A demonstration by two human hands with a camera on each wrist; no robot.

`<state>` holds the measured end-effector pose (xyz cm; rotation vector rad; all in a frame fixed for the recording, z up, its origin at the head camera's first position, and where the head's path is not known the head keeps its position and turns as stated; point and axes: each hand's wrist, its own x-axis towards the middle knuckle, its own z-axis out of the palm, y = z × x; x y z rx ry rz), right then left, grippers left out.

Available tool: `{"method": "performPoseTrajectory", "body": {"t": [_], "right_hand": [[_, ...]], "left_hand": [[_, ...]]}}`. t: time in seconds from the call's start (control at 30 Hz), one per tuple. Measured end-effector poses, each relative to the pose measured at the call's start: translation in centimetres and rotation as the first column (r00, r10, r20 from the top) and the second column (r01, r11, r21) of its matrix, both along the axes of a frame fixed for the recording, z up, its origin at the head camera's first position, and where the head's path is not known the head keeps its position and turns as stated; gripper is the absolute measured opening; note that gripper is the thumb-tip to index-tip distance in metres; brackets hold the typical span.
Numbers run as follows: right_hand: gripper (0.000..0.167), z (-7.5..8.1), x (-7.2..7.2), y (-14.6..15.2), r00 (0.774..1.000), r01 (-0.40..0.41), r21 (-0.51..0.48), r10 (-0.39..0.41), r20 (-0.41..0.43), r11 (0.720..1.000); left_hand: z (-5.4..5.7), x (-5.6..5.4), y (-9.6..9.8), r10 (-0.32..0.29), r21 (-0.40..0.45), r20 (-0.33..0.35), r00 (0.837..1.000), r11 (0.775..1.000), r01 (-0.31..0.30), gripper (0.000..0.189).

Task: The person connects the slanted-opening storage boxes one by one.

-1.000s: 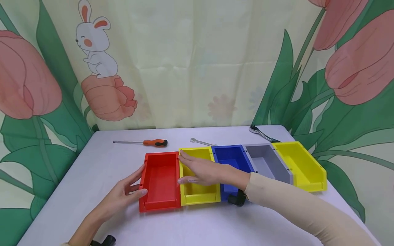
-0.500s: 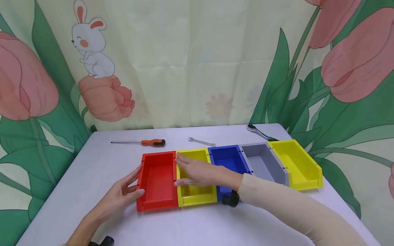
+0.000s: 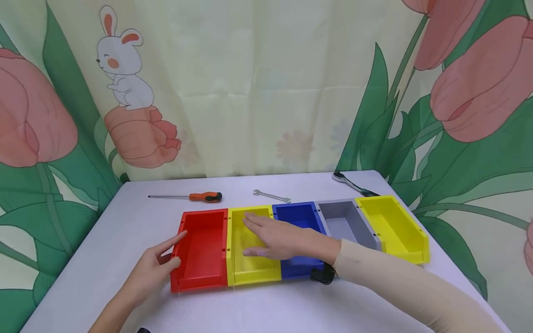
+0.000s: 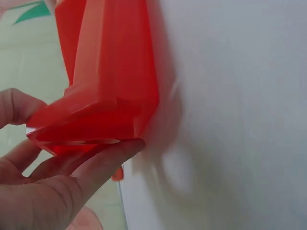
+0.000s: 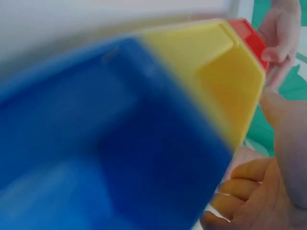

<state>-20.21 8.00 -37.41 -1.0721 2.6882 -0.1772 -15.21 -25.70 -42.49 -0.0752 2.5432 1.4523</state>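
Five is too many to count, so several bins stand side by side in a row: a red bin (image 3: 204, 249), a yellow bin (image 3: 254, 270), a blue bin (image 3: 297, 215), a grey bin (image 3: 345, 222) and another yellow bin (image 3: 395, 229). My left hand (image 3: 151, 266) touches the red bin's outer left side, its fingers and thumb spread along the wall; the left wrist view shows fingertips (image 4: 134, 145) against it. Over the left yellow bin, my right hand (image 3: 279, 238) is held flat with straight fingers and holds nothing. Its forearm crosses above the blue bin.
Behind the bins lie an orange-handled screwdriver (image 3: 204, 197), a small wrench (image 3: 271, 196) and a ratchet wrench (image 3: 354, 184). They rest on the white-covered table (image 3: 104, 231). A printed curtain (image 3: 233, 115) hangs at the back.
The row of bins has shifted left relative to the tools, and my left hand has moved left with the red bin. My right hand has come away from the left yellow bin's left wall.
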Motion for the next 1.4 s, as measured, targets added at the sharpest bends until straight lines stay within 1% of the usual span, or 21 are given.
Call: {"method": "performPoseTrajectory", "body": {"t": [0.07, 0.13, 0.27, 0.43, 0.53, 0.63, 0.77, 0.83, 0.97, 1.07, 1.1, 1.23, 1.37, 1.4], "right_hand": [[0.088, 0.4, 0.2, 1.3, 1.000, 0.021, -0.001, -0.021, -0.006, 1.000], [0.087, 0.8, 0.4, 2.7, 0.999, 0.050, -0.011, -0.050, -0.012, 0.999], [0.086, 1.3, 0.5, 6.1, 0.992, 0.126, -0.058, -0.126, 0.000, 0.990], [0.087, 1.3, 0.3, 10.6, 0.976, 0.216, -0.086, -0.215, 0.016, 0.973], [0.086, 1.3, 0.0, 13.2, 0.969, 0.247, -0.093, -0.247, 0.006, 0.965], [0.082, 1.3, -0.3, 15.8, 0.958, 0.284, -0.107, -0.286, -0.006, 0.953], [0.076, 1.2, -0.2, 19.0, 0.928, 0.369, -0.088, -0.371, -0.012, 0.925], [0.074, 1.0, 0.0, 20.2, 0.909, 0.414, -0.077, -0.416, -0.011, 0.907], [0.071, 0.2, 0.6, 22.0, 0.855, 0.516, -0.085, -0.518, -0.005, 0.852], [0.068, -0.3, 1.0, 23.0, 0.819, 0.570, -0.127, -0.573, 0.015, 0.812], [0.068, -0.4, 1.1, 23.3, 0.813, 0.579, -0.147, -0.582, 0.026, 0.802], [0.064, -0.8, 1.2, 23.6, 0.802, 0.590, -0.227, -0.594, 0.057, 0.775], [0.062, -1.0, 0.9, 23.2, 0.793, 0.594, -0.267, -0.609, 0.034, 0.759], [0.061, -1.0, 0.9, 23.0, 0.793, 0.593, -0.269, -0.609, 0.027, 0.759]], "left_hand": [[0.2, 0.1, -0.8, 0.027, -0.026, 0.021, 0.999, 0.999, -0.026, 0.080], [0.3, 0.2, -1.7, 0.048, -0.038, 0.036, 0.998, 0.998, -0.046, 0.076], [0.4, 0.5, -3.2, 0.069, -0.043, 0.059, 0.996, 0.997, -0.067, 0.076], [0.5, 0.7, -4.5, 0.085, -0.036, 0.098, 0.992, 0.996, -0.082, 0.077], [0.6, 0.8, -5.3, 0.093, -0.033, 0.115, 0.989, 0.995, -0.090, 0.077], [0.6, 0.8, -6.3, 0.094, -0.038, 0.122, 0.988, 0.995, -0.090, 0.077], [0.6, 0.8, -7.5, 0.086, -0.048, 0.127, 0.988, 0.996, -0.080, 0.075], [0.6, 0.7, -8.0, 0.084, -0.053, 0.129, 0.988, 0.996, -0.078, 0.074], [0.8, 0.4, -8.8, 0.086, -0.053, 0.133, 0.987, 0.995, -0.079, 0.072], [1.0, 0.3, -9.3, 0.091, -0.053, 0.135, 0.987, 0.995, -0.085, 0.072], [1.0, 0.3, -9.5, 0.092, -0.052, 0.134, 0.987, 0.995, -0.085, 0.072], [1.3, 0.1, -9.7, 0.099, -0.047, 0.138, 0.985, 0.995, -0.093, 0.072], [1.3, 0.0, -9.6, 0.106, -0.044, 0.135, 0.985, 0.994, -0.101, 0.071], [1.2, 0.0, -9.6, 0.107, -0.045, 0.135, 0.985, 0.994, -0.102, 0.071]]}}
